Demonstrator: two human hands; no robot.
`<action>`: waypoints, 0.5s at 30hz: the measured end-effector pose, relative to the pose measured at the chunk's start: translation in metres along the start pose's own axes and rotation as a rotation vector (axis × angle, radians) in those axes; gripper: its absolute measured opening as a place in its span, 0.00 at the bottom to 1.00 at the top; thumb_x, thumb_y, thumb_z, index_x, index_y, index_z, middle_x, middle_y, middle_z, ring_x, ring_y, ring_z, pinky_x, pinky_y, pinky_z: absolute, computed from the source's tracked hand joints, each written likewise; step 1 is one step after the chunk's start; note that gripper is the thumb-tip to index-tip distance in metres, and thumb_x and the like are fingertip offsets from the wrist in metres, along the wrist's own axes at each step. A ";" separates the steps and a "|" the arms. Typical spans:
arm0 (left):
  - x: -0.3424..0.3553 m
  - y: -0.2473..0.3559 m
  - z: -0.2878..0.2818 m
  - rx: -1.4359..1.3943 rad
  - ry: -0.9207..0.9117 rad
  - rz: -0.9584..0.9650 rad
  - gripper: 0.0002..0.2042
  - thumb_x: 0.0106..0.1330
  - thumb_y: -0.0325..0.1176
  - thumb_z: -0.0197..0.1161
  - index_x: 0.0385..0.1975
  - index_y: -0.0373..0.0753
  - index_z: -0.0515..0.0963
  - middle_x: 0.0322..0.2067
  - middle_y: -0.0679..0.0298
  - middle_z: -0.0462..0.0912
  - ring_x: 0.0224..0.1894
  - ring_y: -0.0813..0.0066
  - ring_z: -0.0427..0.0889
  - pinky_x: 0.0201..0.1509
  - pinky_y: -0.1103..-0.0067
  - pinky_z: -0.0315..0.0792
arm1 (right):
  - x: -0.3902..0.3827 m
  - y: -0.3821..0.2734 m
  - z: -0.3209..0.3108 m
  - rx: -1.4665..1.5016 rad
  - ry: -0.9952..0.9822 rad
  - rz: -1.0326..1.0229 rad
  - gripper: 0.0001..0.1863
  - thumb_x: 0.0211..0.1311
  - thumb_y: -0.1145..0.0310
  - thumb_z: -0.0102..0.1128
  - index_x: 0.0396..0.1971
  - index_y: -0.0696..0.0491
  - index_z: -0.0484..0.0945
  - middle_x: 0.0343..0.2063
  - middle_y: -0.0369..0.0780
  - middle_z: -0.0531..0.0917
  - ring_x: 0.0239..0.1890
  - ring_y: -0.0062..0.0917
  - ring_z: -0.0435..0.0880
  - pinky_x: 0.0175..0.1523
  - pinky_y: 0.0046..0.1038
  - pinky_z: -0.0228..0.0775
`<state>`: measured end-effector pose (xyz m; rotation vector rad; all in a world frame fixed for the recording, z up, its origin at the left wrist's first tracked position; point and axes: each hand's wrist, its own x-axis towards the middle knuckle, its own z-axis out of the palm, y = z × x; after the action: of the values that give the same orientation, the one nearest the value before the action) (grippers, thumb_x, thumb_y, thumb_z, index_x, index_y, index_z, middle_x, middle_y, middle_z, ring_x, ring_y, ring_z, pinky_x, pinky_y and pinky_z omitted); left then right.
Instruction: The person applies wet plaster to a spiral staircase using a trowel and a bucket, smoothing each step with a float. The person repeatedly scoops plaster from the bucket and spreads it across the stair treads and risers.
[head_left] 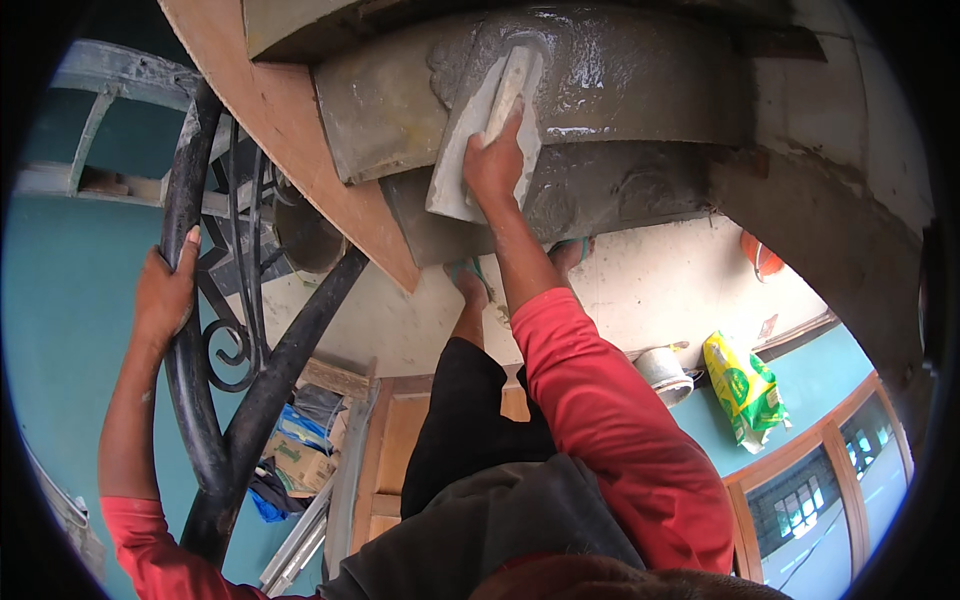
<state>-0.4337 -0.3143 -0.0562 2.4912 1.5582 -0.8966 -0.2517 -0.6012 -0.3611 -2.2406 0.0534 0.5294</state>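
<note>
My right hand [497, 168] is closed around the handle of a plastering float [457, 165], a long pale board smeared with cement. The float's far end touches wet grey cement [620, 62] on a curved stair step, where shiny trowel marks show. Its near end overhangs the lower step [635, 185], also coated in grey cement with round swirl marks. On the left, my left hand [168, 288] wraps around a thick black metal handrail [190, 385], thumb lying along the tube.
A brown board [290, 130] flanks the steps' left side. Black scrollwork [235, 355] hangs inside the railing. My sandalled feet [470, 280] stand below the lower step. Farther down are a white bucket [665, 377], a yellow-green bag [745, 390] and an orange pail [762, 257].
</note>
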 end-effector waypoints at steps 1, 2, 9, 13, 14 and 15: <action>-0.001 0.001 0.000 -0.022 -0.009 -0.003 0.43 0.69 0.69 0.53 0.47 0.21 0.74 0.38 0.34 0.83 0.46 0.39 0.84 0.53 0.60 0.75 | -0.002 0.002 -0.002 -0.034 -0.032 0.007 0.49 0.60 0.67 0.60 0.78 0.47 0.43 0.42 0.61 0.84 0.44 0.59 0.84 0.53 0.50 0.75; -0.001 -0.002 0.002 -0.002 -0.016 0.002 0.43 0.69 0.69 0.53 0.48 0.21 0.74 0.39 0.34 0.83 0.46 0.39 0.84 0.53 0.60 0.75 | -0.007 0.010 -0.008 -0.095 -0.114 -0.031 0.49 0.60 0.67 0.61 0.78 0.46 0.44 0.42 0.60 0.85 0.44 0.58 0.84 0.52 0.50 0.75; 0.000 -0.009 0.005 0.011 0.019 0.012 0.44 0.69 0.70 0.52 0.49 0.20 0.74 0.42 0.31 0.82 0.49 0.37 0.83 0.55 0.59 0.74 | -0.012 0.037 -0.030 -0.167 -0.114 -0.122 0.48 0.59 0.67 0.62 0.78 0.45 0.46 0.37 0.58 0.85 0.40 0.56 0.85 0.48 0.51 0.75; 0.001 0.005 -0.004 0.027 -0.029 -0.012 0.45 0.68 0.70 0.51 0.48 0.20 0.74 0.42 0.31 0.82 0.49 0.37 0.83 0.56 0.60 0.74 | -0.002 0.017 -0.011 -0.187 -0.150 -0.130 0.48 0.60 0.66 0.61 0.78 0.46 0.46 0.36 0.59 0.85 0.39 0.57 0.85 0.48 0.51 0.75; 0.001 0.002 -0.001 0.053 0.001 0.008 0.45 0.68 0.70 0.51 0.49 0.19 0.74 0.43 0.31 0.82 0.49 0.37 0.83 0.56 0.60 0.74 | -0.003 0.016 -0.010 -0.210 -0.183 -0.131 0.47 0.60 0.66 0.61 0.78 0.46 0.46 0.35 0.59 0.85 0.39 0.57 0.85 0.48 0.51 0.75; 0.001 -0.007 0.003 0.073 0.035 0.019 0.45 0.68 0.70 0.52 0.49 0.19 0.74 0.43 0.31 0.82 0.50 0.37 0.83 0.57 0.60 0.74 | -0.008 0.024 -0.013 -0.234 -0.229 -0.219 0.48 0.60 0.66 0.61 0.78 0.45 0.46 0.35 0.58 0.85 0.39 0.56 0.85 0.47 0.51 0.75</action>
<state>-0.4410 -0.3110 -0.0577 2.5803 1.5370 -0.9289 -0.2591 -0.6275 -0.3680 -2.3568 -0.3850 0.6974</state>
